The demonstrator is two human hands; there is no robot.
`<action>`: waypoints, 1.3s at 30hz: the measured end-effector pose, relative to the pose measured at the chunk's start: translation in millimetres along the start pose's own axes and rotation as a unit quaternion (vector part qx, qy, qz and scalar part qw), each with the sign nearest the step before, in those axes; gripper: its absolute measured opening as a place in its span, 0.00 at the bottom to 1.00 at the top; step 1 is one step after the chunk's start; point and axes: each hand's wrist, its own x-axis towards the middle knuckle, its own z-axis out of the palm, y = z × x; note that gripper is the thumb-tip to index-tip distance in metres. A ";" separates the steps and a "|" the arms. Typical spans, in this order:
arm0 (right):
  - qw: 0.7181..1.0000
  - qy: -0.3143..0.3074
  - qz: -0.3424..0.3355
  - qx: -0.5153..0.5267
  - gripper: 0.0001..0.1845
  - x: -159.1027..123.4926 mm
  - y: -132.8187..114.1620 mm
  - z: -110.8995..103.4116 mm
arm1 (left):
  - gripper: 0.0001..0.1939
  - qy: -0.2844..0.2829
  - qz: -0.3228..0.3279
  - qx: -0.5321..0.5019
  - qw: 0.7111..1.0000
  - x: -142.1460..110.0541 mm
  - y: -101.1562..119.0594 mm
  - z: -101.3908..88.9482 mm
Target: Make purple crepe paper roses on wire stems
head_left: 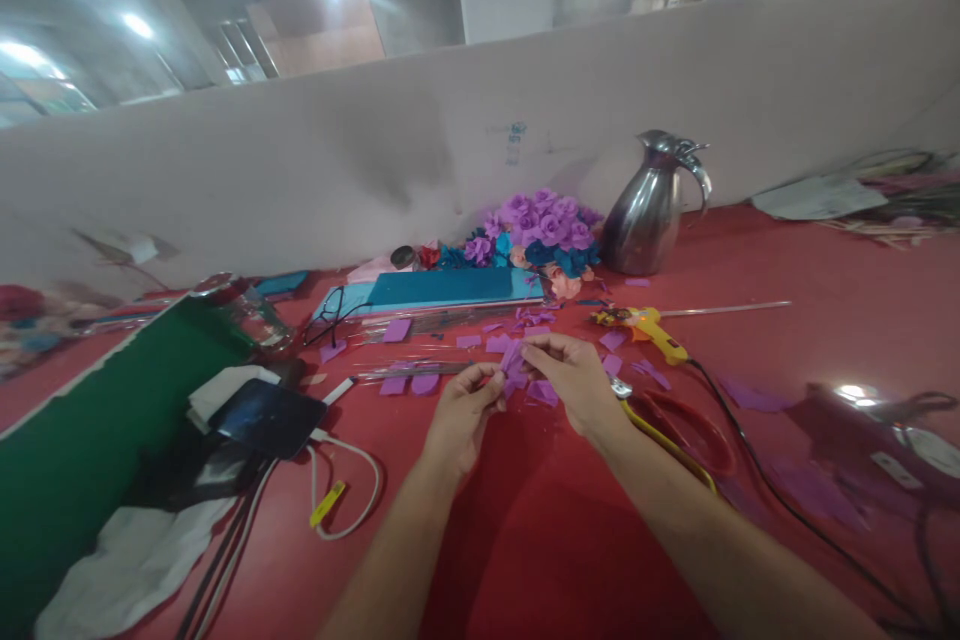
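Note:
My left hand (459, 412) and my right hand (574, 375) meet over the red table (540, 520), both pinching a small purple paper petal piece (513, 362) between their fingertips. A thin wire stem (405, 372) runs leftward from the piece along the table. Loose purple paper cutouts (427, 383) lie scattered just beyond my hands. A yellow glue gun (652, 328) lies to the right of my right hand, with its black cord (750, 460) trailing toward me.
A bunch of purple and blue paper flowers (536, 232) and a steel jug (651, 208) stand against the back partition. Red-handled scissors (686, 425) lie by my right wrist. A phone (268, 417) on cloth, a white cable (352, 490) and green sheet (82, 430) sit left.

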 end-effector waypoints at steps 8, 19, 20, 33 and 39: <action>1.000 0.002 0.016 0.016 0.14 -0.9 -1.3 1.9 | 0.12 0.021 0.028 0.004 0.999 0.5 -0.3 2.6; 0.998 -0.038 0.027 0.032 0.10 -3.7 -7.6 2.6 | 0.08 0.018 0.076 0.066 0.995 3.6 -8.1 -3.6; 0.998 -0.053 0.027 0.026 0.09 -3.9 -7.5 2.6 | 0.08 0.015 0.078 0.066 0.995 3.6 -8.0 -3.5; 0.998 -0.044 0.002 -0.034 0.10 1.3 6.1 -0.6 | 0.08 0.014 0.073 0.074 0.995 0.7 -4.6 0.7; 0.999 -0.026 0.022 -0.003 0.08 -2.2 1.9 2.5 | 0.09 0.016 0.042 -0.029 0.999 2.6 -6.8 -0.1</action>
